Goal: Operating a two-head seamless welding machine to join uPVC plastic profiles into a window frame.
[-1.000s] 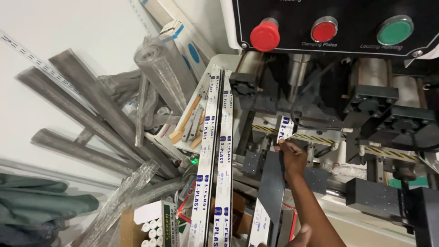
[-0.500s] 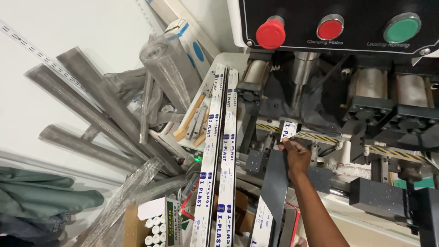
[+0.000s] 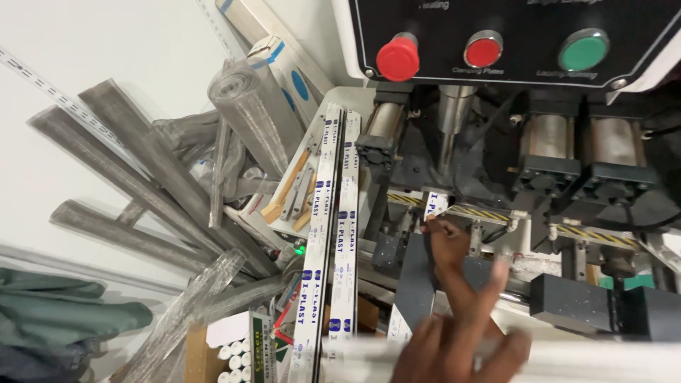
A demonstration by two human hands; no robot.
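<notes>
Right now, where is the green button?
In the head view, the green button sits top right on the black panel, right of the flat red button.

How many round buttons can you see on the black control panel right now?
3, in a row along the panel: a red raised button at left, a red flat button in the middle, a green button at right. More may sit above the frame.

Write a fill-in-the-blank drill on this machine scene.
1. On the control panel, the rightmost button is ____.
2. The left hand touches the profile at the ____ clamp.
3. The right hand, blurred, holds a ____ bar.
Missing: green; machine's; white
</notes>
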